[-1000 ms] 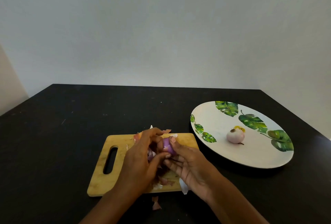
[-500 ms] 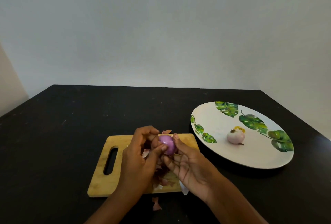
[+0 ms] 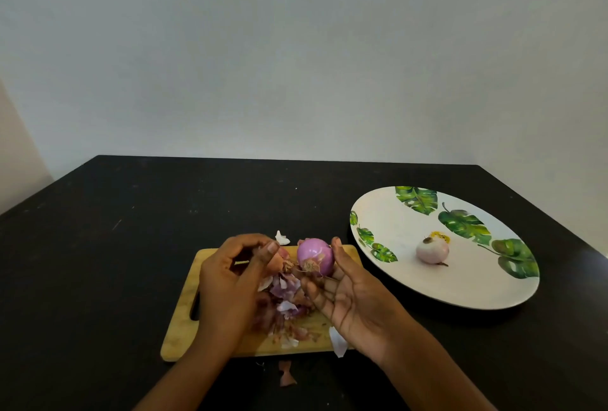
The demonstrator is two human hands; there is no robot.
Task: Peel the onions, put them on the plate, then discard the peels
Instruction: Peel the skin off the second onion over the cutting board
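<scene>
A purple onion with its root end facing me sits between the thumb and fingers of my right hand, held above the wooden cutting board. My left hand is just left of the onion, apart from it, fingers curled with thumb and fingertips pinched together over the board; whether a bit of peel is between them I cannot tell. A heap of onion peels lies on the board under both hands. A pale peeled onion rests on the white leaf-patterned plate at the right.
The black table carries the board and plate. One peel scrap lies on the table in front of the board, a white scrap sits at the board's far edge, and another hangs off its near right corner.
My left hand has come off the onion and moved left. The onion has turned in my right hand, and more of it shows, root end toward me.
</scene>
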